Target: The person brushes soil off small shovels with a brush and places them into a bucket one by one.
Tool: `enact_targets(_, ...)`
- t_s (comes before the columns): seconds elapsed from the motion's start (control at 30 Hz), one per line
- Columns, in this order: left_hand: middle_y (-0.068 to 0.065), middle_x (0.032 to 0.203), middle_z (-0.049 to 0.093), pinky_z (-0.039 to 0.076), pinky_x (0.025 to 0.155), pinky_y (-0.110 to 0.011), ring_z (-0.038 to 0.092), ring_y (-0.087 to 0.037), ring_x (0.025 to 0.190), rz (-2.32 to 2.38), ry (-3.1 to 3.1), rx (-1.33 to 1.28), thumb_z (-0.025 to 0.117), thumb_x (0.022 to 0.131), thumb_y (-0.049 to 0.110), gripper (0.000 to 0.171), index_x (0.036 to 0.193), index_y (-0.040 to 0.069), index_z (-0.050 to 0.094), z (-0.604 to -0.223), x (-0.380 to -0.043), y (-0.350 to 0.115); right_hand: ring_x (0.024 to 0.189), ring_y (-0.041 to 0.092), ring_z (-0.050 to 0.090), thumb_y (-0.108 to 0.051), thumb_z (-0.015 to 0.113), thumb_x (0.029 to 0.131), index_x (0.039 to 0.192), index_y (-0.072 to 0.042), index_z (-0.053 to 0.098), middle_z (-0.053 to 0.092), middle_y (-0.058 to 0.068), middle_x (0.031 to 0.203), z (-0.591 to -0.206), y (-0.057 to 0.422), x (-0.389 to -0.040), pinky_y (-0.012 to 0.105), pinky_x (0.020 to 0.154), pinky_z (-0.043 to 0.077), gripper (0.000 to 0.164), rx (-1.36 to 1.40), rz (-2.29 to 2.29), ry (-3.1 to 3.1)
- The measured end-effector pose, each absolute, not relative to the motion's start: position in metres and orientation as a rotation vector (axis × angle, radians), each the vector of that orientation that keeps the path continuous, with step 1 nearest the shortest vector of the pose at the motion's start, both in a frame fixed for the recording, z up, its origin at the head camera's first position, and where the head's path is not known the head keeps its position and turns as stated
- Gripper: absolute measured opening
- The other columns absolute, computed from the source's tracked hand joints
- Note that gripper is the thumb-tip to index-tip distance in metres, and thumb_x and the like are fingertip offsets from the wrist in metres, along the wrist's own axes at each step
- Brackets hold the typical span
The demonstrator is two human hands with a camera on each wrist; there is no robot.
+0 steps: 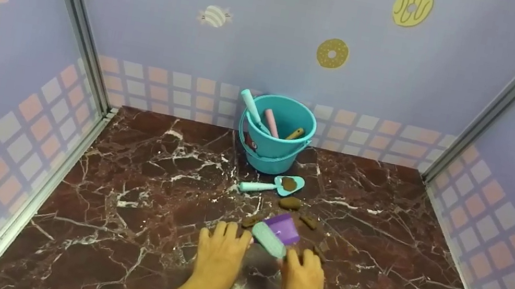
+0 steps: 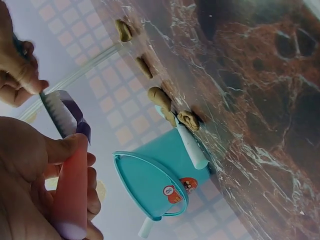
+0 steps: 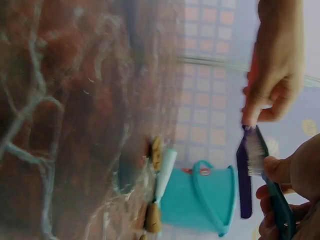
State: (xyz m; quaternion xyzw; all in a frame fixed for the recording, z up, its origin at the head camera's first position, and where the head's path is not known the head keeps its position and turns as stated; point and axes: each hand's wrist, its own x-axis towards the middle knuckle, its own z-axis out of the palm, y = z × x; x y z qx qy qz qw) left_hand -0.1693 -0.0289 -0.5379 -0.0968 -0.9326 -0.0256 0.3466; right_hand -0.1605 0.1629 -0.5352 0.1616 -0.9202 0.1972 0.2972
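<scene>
My left hand (image 1: pixel 219 254) grips the pink handle (image 2: pixel 72 192) of a small toy shovel with a purple blade (image 1: pixel 284 229). In my right hand (image 1: pixel 308 286) is a teal brush (image 1: pixel 269 239) with pale bristles (image 3: pixel 256 155). The bristles lie against or very close to the purple blade; exact contact cannot be told. Several brown lumps (image 1: pixel 289 203) lie on the dark marbled surface just beyond and beside the shovel. Behind them a teal toy trowel (image 1: pixel 258 187) lies flat, with another brown lump (image 1: pixel 289 184) on its scoop.
A turquoise bucket (image 1: pixel 270 155) stands near the back wall, its handle hanging down in front. Inside it are several tools, among them a pale teal handle (image 1: pixel 251 104) and a pink handle (image 1: pixel 271 121). Patterned panels (image 1: pixel 274 52) enclose the marbled surface on three sides.
</scene>
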Motion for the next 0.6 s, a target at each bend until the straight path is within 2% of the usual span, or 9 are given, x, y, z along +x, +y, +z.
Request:
enact_targets(0.23, -0.005, 0.091, 0.064, 0.039, 0.065, -0.039, 0.055, -0.023, 0.082, -0.073, -2.414, -0.251, 0.068, 0.088, 0.039, 0.021, 0.093, 0.019, 0.070, -0.544, -0.167, -0.037, 0.071, 0.030, 0.050, -0.012, 0.080, 0.084, 0.089, -0.001, 0.059, 0.050, 0.012, 0.079, -0.533, 0.189, -0.184, 0.043, 0.060, 0.045, 0.024, 0.337, 0.496, -2.380)
enact_targets(0.33, -0.006, 0.088, 0.063, 0.038, 0.063, -0.038, 0.056, -0.023, 0.081, -0.080, -2.396, -0.259, 0.064, 0.090, 0.039, 0.022, 0.090, 0.018, 0.069, -0.546, -0.166, -0.036, 0.072, 0.029, 0.049, -0.012, 0.078, 0.086, 0.089, -0.001, 0.058, 0.049, 0.011, 0.080, -0.529, 0.186, -0.181, 0.042, 0.062, 0.047, 0.024, 0.340, 0.529, -2.358)
enact_targets(0.43, -0.005, 0.086, 0.063, 0.037, 0.061, -0.038, 0.056, -0.023, 0.079, -0.070, -2.375, -0.260, 0.060, 0.092, 0.039, 0.024, 0.089, 0.018, 0.069, -0.545, -0.166, -0.034, 0.073, 0.021, 0.046, -0.015, 0.079, 0.087, 0.091, -0.004, 0.060, 0.048, 0.005, 0.081, -0.529, 0.174, -0.170, 0.035, 0.063, 0.046, 0.022, 0.416, 0.553, -2.384)
enact_targets(0.6, -0.005, 0.085, 0.063, 0.037, 0.061, -0.038, 0.056, -0.023, 0.078, -0.074, -2.354, -0.263, 0.067, 0.089, 0.039, 0.022, 0.088, 0.017, 0.070, -0.540, -0.166, -0.033, 0.070, 0.016, 0.043, -0.017, 0.081, 0.084, 0.092, -0.008, 0.063, 0.045, 0.001, 0.079, -0.531, 0.167, -0.164, 0.031, 0.058, 0.042, 0.022, 0.446, 0.523, -2.437)
